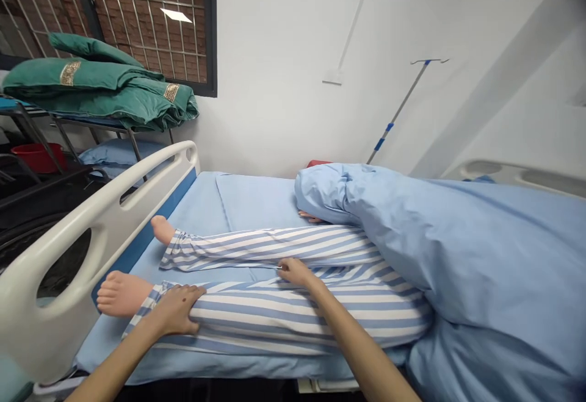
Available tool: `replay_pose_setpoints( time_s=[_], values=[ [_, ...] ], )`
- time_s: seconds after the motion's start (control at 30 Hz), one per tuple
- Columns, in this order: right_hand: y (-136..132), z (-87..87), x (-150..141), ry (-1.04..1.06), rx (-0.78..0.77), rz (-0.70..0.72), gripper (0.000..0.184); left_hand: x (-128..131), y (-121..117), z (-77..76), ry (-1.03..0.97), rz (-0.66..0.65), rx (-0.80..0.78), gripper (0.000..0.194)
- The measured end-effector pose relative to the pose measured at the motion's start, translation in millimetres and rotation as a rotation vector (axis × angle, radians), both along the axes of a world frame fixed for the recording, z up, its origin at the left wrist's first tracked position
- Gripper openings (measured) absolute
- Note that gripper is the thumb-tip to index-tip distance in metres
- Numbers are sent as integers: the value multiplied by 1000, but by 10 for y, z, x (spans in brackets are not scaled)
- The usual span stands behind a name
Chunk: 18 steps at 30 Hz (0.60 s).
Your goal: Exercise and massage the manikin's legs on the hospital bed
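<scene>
A manikin lies on its side on the hospital bed in blue-and-white striped pyjamas, its bare feet toward the left. My left hand point(176, 310) rests with spread fingers on the lower part of the near trouser leg point(293, 316), just above the near foot point(123, 293). My right hand point(296, 272) lies further up that leg, its fingertips on the striped cloth where the far trouser leg point(256, 249) crosses above it. The far foot point(162, 229) rests on the sheet. A light blue blanket point(458, 249) covers the upper body, which is hidden.
A white bed rail point(91, 231) runs along the left of the light blue mattress point(229, 207). Beyond it stand a rack with folded green quilts point(96, 88), a red basin point(37, 157), and a barred window point(146, 21). An IV pole point(403, 109) leans by the wall.
</scene>
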State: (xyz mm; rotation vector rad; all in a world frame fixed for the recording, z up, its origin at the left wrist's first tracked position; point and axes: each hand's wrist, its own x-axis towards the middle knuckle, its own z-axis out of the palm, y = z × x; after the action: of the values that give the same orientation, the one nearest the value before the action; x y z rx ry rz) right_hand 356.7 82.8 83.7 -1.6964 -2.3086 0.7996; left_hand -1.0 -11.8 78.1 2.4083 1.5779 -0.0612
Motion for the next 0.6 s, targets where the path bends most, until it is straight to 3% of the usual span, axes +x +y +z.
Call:
replay_pose_setpoints(
  time_s=[0.13,0.23,0.37,0.47,0.53,0.6],
  values=[
    [-755,184,61,218,288,-173,27,21,-39,-35,102,54,84,67],
    [-1458,89,64,368,373,-354,27,80,-62,-10,132,91,104,65],
    [-2301,-365,0,496,256,-508,29,126,-124,19,139,103,135,64],
    [-2724,-680,-92,541,68,-500,26,172,-212,16,167,138,208,58],
    [-2905,-757,-165,554,-24,-483,24,216,-282,10,186,195,284,53],
    [-3022,-727,-239,553,-74,-481,22,258,-342,9,203,253,337,50]
  ],
)
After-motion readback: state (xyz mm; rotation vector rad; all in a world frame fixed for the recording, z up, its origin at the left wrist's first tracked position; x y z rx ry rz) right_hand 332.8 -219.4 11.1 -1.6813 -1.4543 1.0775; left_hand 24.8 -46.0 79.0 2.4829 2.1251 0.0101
